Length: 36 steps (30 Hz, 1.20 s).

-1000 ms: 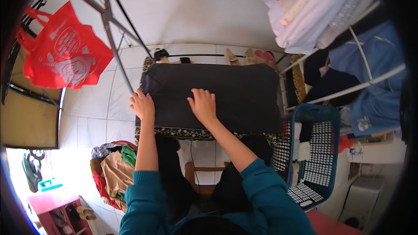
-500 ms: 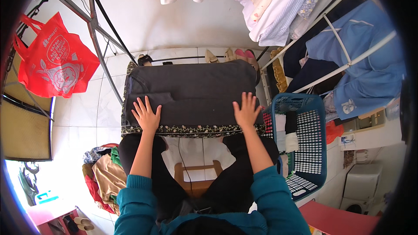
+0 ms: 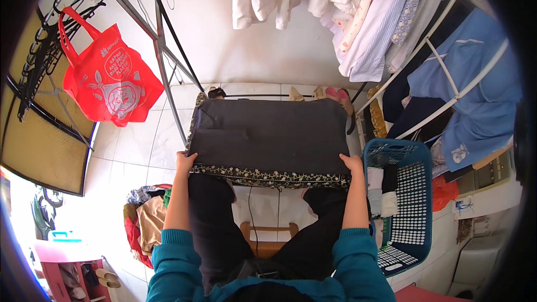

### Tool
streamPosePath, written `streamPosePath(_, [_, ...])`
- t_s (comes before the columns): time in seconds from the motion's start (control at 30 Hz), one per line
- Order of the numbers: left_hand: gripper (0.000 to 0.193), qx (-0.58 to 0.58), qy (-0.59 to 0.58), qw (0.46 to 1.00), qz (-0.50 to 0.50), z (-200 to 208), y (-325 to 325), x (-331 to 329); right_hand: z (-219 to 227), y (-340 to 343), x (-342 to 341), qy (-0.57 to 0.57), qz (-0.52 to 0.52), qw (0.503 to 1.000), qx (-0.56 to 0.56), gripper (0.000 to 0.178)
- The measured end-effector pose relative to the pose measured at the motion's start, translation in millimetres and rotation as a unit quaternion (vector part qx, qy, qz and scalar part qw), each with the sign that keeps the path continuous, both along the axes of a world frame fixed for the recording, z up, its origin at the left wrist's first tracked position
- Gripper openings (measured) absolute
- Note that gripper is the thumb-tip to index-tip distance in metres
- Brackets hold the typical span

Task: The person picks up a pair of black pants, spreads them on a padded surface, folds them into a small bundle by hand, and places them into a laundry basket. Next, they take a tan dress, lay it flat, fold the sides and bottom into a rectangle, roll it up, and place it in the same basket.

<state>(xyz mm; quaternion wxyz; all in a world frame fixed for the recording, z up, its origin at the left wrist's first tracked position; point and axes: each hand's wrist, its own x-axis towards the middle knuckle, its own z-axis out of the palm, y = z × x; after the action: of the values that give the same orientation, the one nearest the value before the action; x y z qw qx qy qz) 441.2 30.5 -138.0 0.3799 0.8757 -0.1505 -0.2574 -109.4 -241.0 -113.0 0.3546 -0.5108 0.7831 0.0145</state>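
A dark grey garment (image 3: 279,134), smoothed out and partly folded over at its left, covers the top of a low padded board (image 3: 268,178) with a black floral cover. My left hand (image 3: 185,162) is closed at the near left corner, its thumb on top of the dark cloth and the other fingers mostly hidden past the edge. At the near right corner my right hand (image 3: 352,163) grips in the same way, thumb inward. Both hands may also touch the board's sides; their hidden fingers leave that unclear. My legs are beneath the board's near edge.
A blue laundry basket (image 3: 426,212) with folded clothes stands at the right. Crumpled clothes (image 3: 150,221) lie on the floor at left. A red bag (image 3: 114,78) and black hangers hang upper left; shirts (image 3: 369,28) hang above right. A wooden stool (image 3: 271,246) is between my legs.
Both hands lay flat and spread on the cloth; now they have moved outward to its near corners and closed there. The whole view has shifted a little.
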Motion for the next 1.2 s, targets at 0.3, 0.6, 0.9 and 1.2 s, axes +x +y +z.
streamPosePath(0.3, [0.021, -0.234, 0.443, 0.846, 0.184, 16, -7, 12, 53, 0, 9, -0.27, -0.126, 0.955, 0.012, 0.047])
streamPosePath(0.6, [0.019, -0.436, 0.317, 0.842, -0.015, 127, -22, 6, 114, -12, 19, -0.678, -0.145, 0.703, -0.158, 0.025])
streamPosePath(0.9, [0.021, -0.456, 0.316, 0.831, 0.043, 97, 78, -30, 100, 86, -20, -0.518, -0.151, 0.83, -0.143, 0.031])
streamPosePath(1.2, [0.068, -0.182, 0.272, 0.942, 0.074, 36, 101, -50, 36, 91, -67, -0.029, 0.176, 0.968, -0.176, 0.035])
